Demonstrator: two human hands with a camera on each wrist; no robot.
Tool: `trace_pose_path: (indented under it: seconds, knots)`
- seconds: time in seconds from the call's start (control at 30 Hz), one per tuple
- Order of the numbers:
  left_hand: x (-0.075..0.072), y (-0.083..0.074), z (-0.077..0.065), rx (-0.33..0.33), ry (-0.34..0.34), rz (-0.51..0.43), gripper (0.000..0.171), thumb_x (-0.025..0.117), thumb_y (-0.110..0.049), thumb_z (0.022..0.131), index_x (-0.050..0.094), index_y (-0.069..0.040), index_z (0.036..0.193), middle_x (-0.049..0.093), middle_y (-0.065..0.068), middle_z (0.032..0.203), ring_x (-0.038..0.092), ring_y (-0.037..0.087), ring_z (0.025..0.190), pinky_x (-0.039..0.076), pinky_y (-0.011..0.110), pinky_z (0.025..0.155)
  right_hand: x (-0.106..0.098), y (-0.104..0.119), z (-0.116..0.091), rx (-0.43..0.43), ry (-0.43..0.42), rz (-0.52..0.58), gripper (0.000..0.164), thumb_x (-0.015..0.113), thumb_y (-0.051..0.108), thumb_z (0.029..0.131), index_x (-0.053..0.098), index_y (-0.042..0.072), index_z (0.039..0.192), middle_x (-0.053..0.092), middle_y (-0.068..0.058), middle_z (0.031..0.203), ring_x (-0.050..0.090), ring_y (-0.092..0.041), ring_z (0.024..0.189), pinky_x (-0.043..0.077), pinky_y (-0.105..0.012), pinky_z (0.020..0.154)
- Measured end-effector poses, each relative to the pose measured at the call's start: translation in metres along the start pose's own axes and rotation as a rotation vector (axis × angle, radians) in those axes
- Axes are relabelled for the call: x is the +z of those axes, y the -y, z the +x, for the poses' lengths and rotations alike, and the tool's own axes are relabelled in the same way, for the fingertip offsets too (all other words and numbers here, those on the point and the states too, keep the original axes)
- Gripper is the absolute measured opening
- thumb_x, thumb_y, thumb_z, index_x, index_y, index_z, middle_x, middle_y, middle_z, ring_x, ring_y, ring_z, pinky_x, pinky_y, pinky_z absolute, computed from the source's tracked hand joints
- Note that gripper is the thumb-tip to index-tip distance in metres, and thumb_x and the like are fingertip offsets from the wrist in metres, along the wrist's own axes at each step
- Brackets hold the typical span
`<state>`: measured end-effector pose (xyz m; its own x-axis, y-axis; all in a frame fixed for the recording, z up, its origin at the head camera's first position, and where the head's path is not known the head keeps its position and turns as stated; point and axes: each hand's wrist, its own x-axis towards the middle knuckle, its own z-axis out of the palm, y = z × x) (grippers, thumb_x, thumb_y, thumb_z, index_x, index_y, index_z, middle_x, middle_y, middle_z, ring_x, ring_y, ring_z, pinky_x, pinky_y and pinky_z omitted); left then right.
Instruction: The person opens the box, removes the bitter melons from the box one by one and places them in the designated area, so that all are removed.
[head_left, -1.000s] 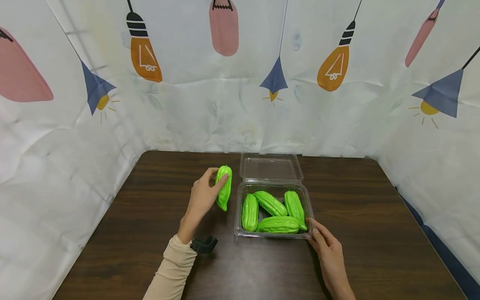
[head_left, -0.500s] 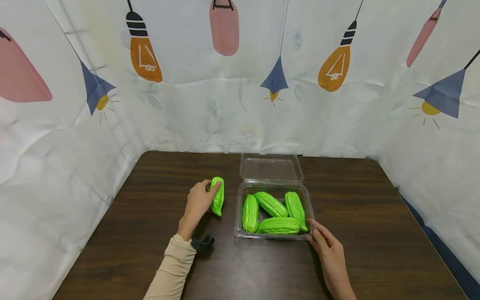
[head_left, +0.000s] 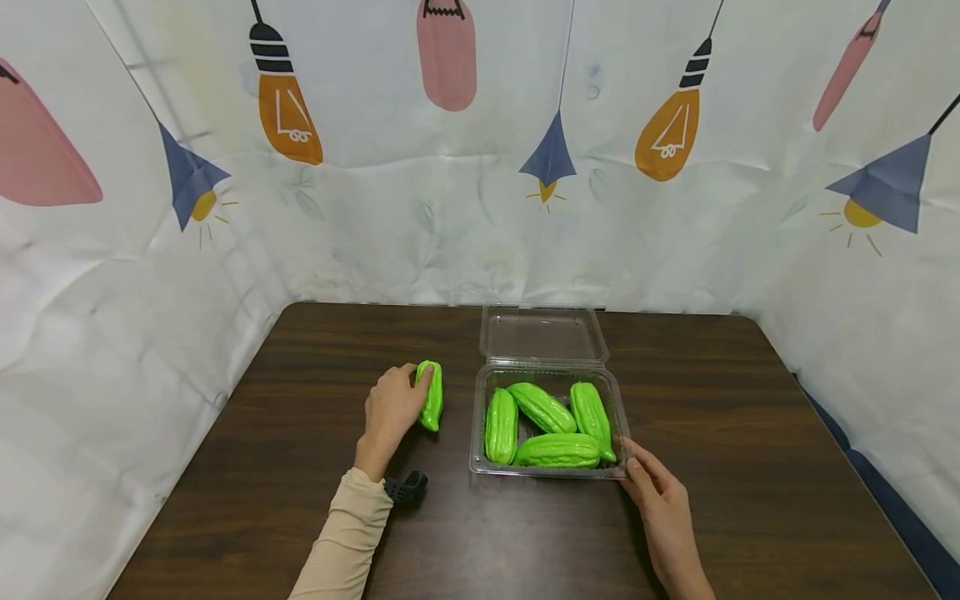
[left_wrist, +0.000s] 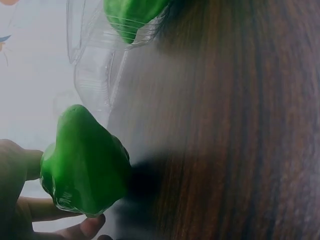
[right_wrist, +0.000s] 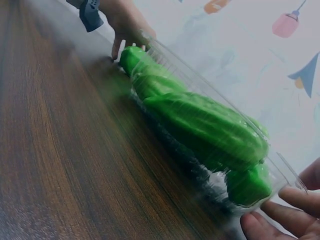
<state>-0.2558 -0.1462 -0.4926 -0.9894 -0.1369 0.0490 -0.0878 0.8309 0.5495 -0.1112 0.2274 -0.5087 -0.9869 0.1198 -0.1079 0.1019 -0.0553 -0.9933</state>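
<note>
My left hand holds a bright green bitter melon between thumb and fingers, low over the table left of a clear plastic clamshell box. In the left wrist view, the bitter melon points its narrow end at the camera, and a dark shadow lies beside it on the wood. Several more bitter melons lie inside the box, whose lid is folded back. My right hand grips the box's near right corner, thumb and fingers at its wall in the right wrist view.
The dark wooden table carries the box near its middle. A white curtain printed with lamps and bulbs hangs behind the table and along both sides. A dark band of shadow falls under the left hand.
My left hand has moved down and left with the bitter melon, away from the box, slowing in the last half second. The right hand and the box stay in place.
</note>
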Motion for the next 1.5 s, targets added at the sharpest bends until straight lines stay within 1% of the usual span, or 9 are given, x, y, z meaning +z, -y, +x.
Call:
trace_pose_path:
  seconds: [0.1,0.23,0.33,0.6,0.77,0.97,1.07,1.3,1.5]
  knots:
    - [0.000,0.001,0.000,0.012,-0.011,0.008,0.058,0.047,-0.050,0.108,0.067,-0.004,0.137,0.071,0.024,0.119,0.069,0.037,0.091,0.057,0.049,0.068,0.000,0.000,0.000,-0.002,0.001,-0.003,0.055,0.051,0.032,0.111,0.044,-0.001,0.155,0.053,0.013,0.145,0.056,0.010,0.128,0.054,-0.016,0.102]
    - [0.000,0.001,-0.001,0.021,-0.016,0.005,0.058,0.046,-0.050,0.108,0.066,-0.004,0.138,0.071,0.025,0.119,0.069,0.039,0.092,0.057,0.052,0.070,0.000,0.000,0.000,-0.008,-0.002,-0.005,0.055,0.051,0.032,0.111,0.045,-0.001,0.155,0.050,0.009,0.147,0.056,0.010,0.129,0.054,-0.017,0.102]
    - [0.000,0.002,-0.001,0.017,-0.016,0.004,0.060,0.045,-0.051,0.108,0.064,-0.003,0.140,0.070,0.024,0.120,0.069,0.040,0.093,0.057,0.052,0.071,0.000,0.000,-0.001,-0.010,-0.008,-0.004,0.054,0.051,0.031,0.111,0.045,-0.002,0.154,0.052,0.012,0.145,0.057,0.009,0.128,0.054,-0.016,0.102]
    - [-0.004,0.000,-0.003,0.013,-0.063,0.060,0.063,0.044,-0.055,0.107,0.061,-0.005,0.142,0.060,0.026,0.138,0.060,0.048,0.118,0.056,0.063,0.086,0.001,0.001,-0.001,-0.013,-0.017,-0.006,0.054,0.052,0.031,0.111,0.046,-0.002,0.154,0.054,0.017,0.142,0.057,0.011,0.127,0.054,-0.016,0.101]
    - [-0.007,-0.004,-0.004,0.039,-0.077,0.082,0.062,0.046,-0.054,0.107,0.062,-0.005,0.141,0.059,0.027,0.139,0.057,0.051,0.119,0.053,0.065,0.091,0.001,0.000,-0.001,-0.015,-0.014,0.000,0.054,0.051,0.030,0.111,0.045,-0.002,0.154,0.054,0.017,0.141,0.055,0.012,0.128,0.054,-0.015,0.101]
    - [-0.008,-0.004,-0.005,0.039,-0.083,0.102,0.060,0.047,-0.053,0.107,0.062,-0.005,0.140,0.058,0.026,0.138,0.057,0.050,0.119,0.053,0.065,0.092,0.000,-0.002,0.000,-0.013,-0.007,-0.013,0.055,0.051,0.032,0.111,0.045,-0.001,0.155,0.051,0.013,0.144,0.056,0.012,0.128,0.053,-0.015,0.102]
    - [-0.009,-0.006,-0.007,0.062,-0.102,0.113,0.059,0.047,-0.052,0.107,0.062,-0.005,0.140,0.059,0.026,0.138,0.056,0.050,0.120,0.052,0.065,0.092,0.000,-0.002,0.000,-0.007,-0.004,-0.013,0.055,0.051,0.032,0.111,0.045,0.000,0.155,0.050,0.014,0.144,0.056,0.012,0.127,0.053,-0.015,0.101]
    - [-0.017,-0.024,-0.015,0.126,-0.145,0.100,0.055,0.051,-0.050,0.107,0.063,-0.006,0.139,0.060,0.023,0.137,0.056,0.048,0.123,0.049,0.065,0.098,0.000,-0.002,0.000,-0.025,-0.003,0.003,0.053,0.052,0.031,0.111,0.046,-0.001,0.154,0.056,0.016,0.142,0.059,0.008,0.127,0.054,-0.016,0.101]
    - [-0.019,-0.050,-0.033,0.213,-0.135,0.103,0.049,0.057,-0.047,0.105,0.067,-0.011,0.136,0.063,0.017,0.134,0.057,0.042,0.123,0.051,0.061,0.100,0.000,-0.003,-0.001,-0.032,0.002,0.013,0.053,0.052,0.029,0.111,0.046,-0.002,0.154,0.057,0.016,0.142,0.056,0.009,0.130,0.054,-0.015,0.101]
